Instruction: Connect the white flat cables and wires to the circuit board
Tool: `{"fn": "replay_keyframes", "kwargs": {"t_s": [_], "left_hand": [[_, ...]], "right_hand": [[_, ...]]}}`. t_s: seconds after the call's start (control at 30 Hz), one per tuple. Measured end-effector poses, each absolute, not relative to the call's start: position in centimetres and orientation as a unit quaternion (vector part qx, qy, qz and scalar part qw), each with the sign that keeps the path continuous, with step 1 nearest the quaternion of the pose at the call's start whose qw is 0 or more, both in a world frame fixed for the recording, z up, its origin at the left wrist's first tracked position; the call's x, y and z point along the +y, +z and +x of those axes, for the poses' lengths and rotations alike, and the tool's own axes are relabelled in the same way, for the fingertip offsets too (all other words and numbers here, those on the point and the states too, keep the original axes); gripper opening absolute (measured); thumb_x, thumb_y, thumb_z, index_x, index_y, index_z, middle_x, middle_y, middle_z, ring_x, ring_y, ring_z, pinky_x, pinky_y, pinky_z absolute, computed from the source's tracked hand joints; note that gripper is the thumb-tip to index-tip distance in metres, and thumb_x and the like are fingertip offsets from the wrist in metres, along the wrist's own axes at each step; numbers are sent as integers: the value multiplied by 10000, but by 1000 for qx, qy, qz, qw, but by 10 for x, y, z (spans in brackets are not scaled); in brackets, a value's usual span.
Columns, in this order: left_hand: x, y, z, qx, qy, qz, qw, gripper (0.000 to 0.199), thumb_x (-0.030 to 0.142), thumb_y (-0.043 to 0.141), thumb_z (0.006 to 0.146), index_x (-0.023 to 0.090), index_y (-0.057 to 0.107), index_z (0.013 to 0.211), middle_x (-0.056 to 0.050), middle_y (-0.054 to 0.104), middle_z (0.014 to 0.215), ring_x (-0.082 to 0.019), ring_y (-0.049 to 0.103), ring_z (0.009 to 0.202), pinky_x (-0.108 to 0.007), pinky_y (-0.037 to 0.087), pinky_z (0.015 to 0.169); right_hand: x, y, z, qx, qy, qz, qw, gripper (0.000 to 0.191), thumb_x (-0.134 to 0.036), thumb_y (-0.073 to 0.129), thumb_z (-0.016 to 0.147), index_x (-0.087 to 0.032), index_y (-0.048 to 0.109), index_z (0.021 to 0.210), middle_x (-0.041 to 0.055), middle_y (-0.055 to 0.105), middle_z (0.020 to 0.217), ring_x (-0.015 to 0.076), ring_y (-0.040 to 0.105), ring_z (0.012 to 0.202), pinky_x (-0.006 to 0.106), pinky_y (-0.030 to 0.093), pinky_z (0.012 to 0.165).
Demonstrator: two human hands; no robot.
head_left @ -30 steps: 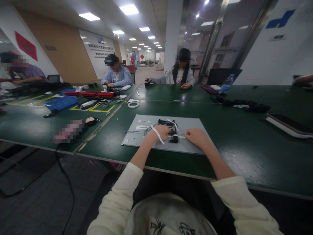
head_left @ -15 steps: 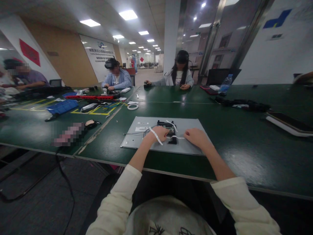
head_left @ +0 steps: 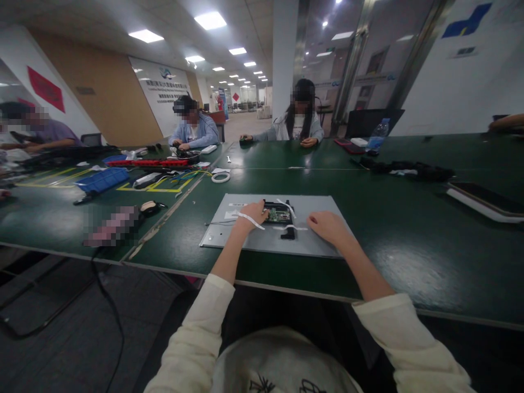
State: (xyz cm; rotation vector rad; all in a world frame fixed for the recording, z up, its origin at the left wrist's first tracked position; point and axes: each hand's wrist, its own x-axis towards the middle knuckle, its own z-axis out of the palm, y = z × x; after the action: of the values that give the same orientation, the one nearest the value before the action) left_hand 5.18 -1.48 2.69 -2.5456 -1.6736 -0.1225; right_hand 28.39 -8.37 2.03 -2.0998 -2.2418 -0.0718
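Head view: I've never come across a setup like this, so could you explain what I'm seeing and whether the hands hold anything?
There's no machine here: these are a person's bare hands, seen from a camera worn on that person's head, facing forward and down. On the green table lies a flat grey panel carrying a black bracket and a green circuit board. The left hand is at the board's left end, with a white strip across its wrist. The right hand is curled over the panel's right part. I can't tell whether either grips anything. Farther away are a white ring and a blue tray.
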Motion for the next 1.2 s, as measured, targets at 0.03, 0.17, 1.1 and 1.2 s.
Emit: {"fn": "replay_keyframes", "kwargs": {"t_s": [0.03, 0.17, 1.1, 1.2], "left_hand": [[-15, 25, 52, -546, -35, -836, 42, 365, 406, 296, 881, 159, 472, 1084, -113, 630, 939, -234, 600, 892, -309, 441, 723], [-16, 23, 53, -527, -33, -848, 33, 353, 376, 281, 890, 146, 475, 1075, -116, 631, 939, -233, 604, 888, -301, 447, 718], [-9, 26, 46, -627, -75, -775, 28, 285, 238, 307, 869, 152, 543, 1006, -135, 629, 941, -247, 598, 915, -338, 451, 752], [-6, 25, 43, -639, -85, -764, 30, 291, 223, 303, 868, 155, 541, 1021, -128, 628, 946, -239, 596, 915, -330, 449, 754]], "right_hand": [[-84, 20, 284, -729, -22, -683, 36, 361, -344, 321, 881, -172, 620, 774, 76, 634, 803, 166, 560, 751, 251, 319, 609], [-84, 21, 283, -729, -9, -683, 39, 379, -359, 311, 887, -170, 625, 788, 82, 634, 800, 166, 561, 741, 256, 328, 611], [-64, -15, 303, -707, -16, -706, 33, 520, -477, 237, 898, -250, 319, 1358, 87, 302, 1410, 281, 275, 1275, 531, 282, 960], [-60, -15, 304, -706, -13, -707, 37, 520, -477, 243, 897, -253, 317, 1360, 84, 305, 1409, 275, 280, 1275, 522, 276, 970]]}}
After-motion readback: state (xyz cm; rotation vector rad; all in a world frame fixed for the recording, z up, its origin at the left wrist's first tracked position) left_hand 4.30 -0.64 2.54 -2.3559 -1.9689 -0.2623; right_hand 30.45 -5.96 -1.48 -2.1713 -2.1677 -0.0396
